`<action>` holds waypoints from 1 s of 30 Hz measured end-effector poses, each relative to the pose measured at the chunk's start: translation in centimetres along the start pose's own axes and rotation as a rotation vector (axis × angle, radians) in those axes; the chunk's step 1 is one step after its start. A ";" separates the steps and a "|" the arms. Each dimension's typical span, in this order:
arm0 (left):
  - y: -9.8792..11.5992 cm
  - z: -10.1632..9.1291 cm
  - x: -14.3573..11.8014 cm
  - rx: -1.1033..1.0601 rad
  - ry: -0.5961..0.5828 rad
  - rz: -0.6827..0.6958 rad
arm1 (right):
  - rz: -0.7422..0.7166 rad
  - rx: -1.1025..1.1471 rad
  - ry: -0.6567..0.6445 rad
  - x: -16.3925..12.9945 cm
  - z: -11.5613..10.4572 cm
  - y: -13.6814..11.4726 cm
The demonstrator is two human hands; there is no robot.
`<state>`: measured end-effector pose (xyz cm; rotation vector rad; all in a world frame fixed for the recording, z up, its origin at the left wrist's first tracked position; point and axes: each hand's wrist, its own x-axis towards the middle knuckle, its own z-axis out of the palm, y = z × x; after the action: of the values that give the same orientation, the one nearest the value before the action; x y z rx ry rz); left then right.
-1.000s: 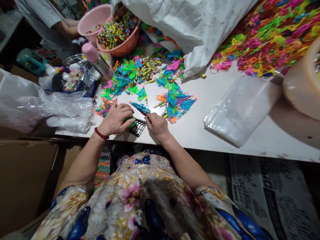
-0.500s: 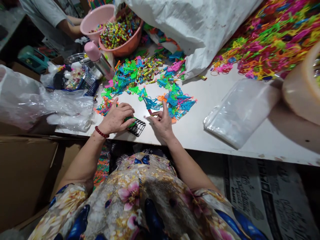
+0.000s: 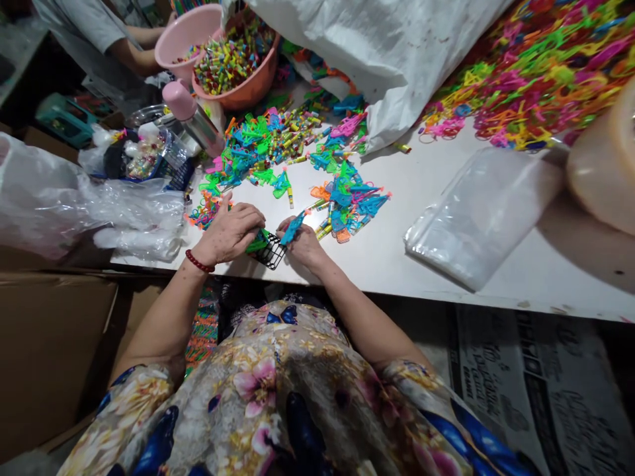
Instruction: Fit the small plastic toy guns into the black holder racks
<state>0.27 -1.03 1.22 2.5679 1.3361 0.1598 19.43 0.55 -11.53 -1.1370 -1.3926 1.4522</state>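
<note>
A black plastic grid rack (image 3: pixel 272 252) lies near the table's front edge, with a green plastic piece (image 3: pixel 258 242) at its left end. My left hand (image 3: pixel 229 233), a red bead bracelet at its wrist, is curled over that end and holds the rack; its fingertips are partly hidden. At the rack's right side, my right hand (image 3: pixel 306 247) pinches a small blue plastic toy piece (image 3: pixel 294 228) with a pinkish tip. Just beyond it lies a heap of blue toy pieces (image 3: pixel 350 198), mixed with orange ones and small yellow tubes. A green piece (image 3: pixel 282 184) lies apart with a tube.
Behind are a larger pile of coloured pieces (image 3: pixel 258 142), an orange bowl of small tubes (image 3: pixel 248 98), a pink basin (image 3: pixel 171 43) and a pink-capped flask (image 3: pixel 191 116). Clear plastic bags (image 3: pixel 476 225) lie right, beside a pale tub (image 3: pixel 602 158). Another person's arm (image 3: pixel 131 56) is at upper left.
My right hand has drawn a blue piece from beside the heap toward the rack, moving left and nearer to me. My left hand has stayed at the rack.
</note>
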 end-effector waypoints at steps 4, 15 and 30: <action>-0.1 0.0 -0.1 0.002 0.001 0.000 | -0.022 0.046 -0.080 1.4 1.1 0.3; -0.3 0.0 -0.2 0.009 0.014 0.003 | -0.072 -0.420 -0.269 3.3 1.1 -0.6; -0.3 0.1 -0.2 0.015 0.016 -0.012 | -0.036 -0.372 -0.305 3.4 0.7 -0.8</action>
<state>-0.07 -0.99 0.99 2.5756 1.3634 0.1690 17.78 3.66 -10.95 -1.1374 -1.9485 1.4201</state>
